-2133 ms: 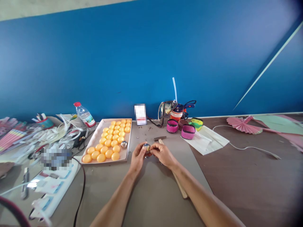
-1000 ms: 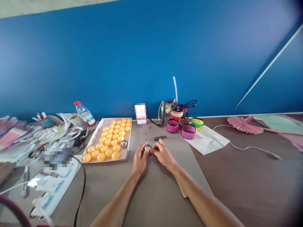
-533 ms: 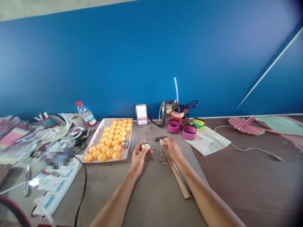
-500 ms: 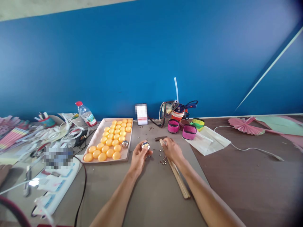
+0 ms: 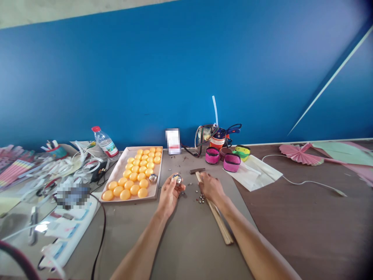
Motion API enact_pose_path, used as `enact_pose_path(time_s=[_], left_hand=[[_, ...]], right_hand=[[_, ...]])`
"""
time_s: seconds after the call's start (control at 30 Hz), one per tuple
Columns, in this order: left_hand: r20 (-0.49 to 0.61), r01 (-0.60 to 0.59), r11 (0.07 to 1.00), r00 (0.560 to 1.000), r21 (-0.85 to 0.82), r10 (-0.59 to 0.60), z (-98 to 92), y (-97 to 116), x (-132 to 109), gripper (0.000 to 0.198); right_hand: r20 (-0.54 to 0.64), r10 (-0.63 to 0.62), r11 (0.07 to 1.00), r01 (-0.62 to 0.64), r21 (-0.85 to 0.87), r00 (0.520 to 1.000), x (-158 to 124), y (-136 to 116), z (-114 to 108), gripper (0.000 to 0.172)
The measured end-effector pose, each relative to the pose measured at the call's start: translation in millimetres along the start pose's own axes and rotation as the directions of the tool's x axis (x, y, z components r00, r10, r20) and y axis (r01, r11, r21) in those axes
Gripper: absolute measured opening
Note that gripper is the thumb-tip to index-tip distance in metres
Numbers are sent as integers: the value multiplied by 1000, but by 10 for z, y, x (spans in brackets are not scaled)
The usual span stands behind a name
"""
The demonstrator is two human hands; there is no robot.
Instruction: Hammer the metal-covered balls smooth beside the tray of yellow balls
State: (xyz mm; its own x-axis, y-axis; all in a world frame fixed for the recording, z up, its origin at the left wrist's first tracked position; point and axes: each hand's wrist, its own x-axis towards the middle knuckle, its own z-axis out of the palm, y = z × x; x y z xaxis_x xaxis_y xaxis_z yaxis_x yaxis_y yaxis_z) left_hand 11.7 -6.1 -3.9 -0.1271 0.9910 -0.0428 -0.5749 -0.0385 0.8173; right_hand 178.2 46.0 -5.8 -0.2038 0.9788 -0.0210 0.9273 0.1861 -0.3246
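Observation:
My left hand (image 5: 169, 193) is closed round a shiny silver ball (image 5: 176, 179) with a faceted-looking surface, the thumb lying against its side. My right hand (image 5: 213, 188) lies over a hammer, its fingers curled at the wooden handle (image 5: 219, 222) just below the dark head (image 5: 197, 170); the fingertips are partly hidden. The hammer rests on the grey mat. Small shiny round metal pieces (image 5: 201, 199) are scattered between my hands. Left of my left hand, a shallow tray (image 5: 130, 199) holds rows of orange balls (image 5: 135, 189) and one silver ball (image 5: 153, 178).
A tilted water bottle (image 5: 107, 144) stands behind the tray. Cables and a white power strip (image 5: 70, 243) crowd the left. Pink pouch-like bands (image 5: 232, 162), white paper (image 5: 256, 173) and a tool-filled cup (image 5: 218, 142) are at the back right. A pink paper fan (image 5: 301, 154) lies further right.
My left hand has turned the silver ball slightly, with the thumb now further left on it. My right hand stays at the hammer handle with a small shift. The view has moved a little.

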Motion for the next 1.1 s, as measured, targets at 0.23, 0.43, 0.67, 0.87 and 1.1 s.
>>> enact_pose_path(time_s=[0.23, 0.43, 0.67, 0.87, 1.1], left_hand=[[-13, 19, 998, 1000, -55, -20, 1, 27, 8, 30], [-22, 13, 995, 1000, -99, -15, -38, 21, 37, 25], [-3, -27, 991, 1000, -130, 27, -71, 4, 68, 20], [-1, -26, 990, 1000, -137, 26, -64, 9, 70, 17], [-46, -47, 986, 998, -162, 40, -58, 30, 84, 17]], right_hand=[[-64, 114, 909, -78, 409, 991, 88, 46, 47, 22], [95, -199, 183, -58, 981, 975, 3, -78, -119, 27], [-34, -437, -135, -28, 990, 899, -131, -232, -115, 39], [1, -513, -86, -52, 995, 858, -153, -238, -125, 34], [32, -497, 37, -16, 999, 867, -181, -251, -178, 28]])
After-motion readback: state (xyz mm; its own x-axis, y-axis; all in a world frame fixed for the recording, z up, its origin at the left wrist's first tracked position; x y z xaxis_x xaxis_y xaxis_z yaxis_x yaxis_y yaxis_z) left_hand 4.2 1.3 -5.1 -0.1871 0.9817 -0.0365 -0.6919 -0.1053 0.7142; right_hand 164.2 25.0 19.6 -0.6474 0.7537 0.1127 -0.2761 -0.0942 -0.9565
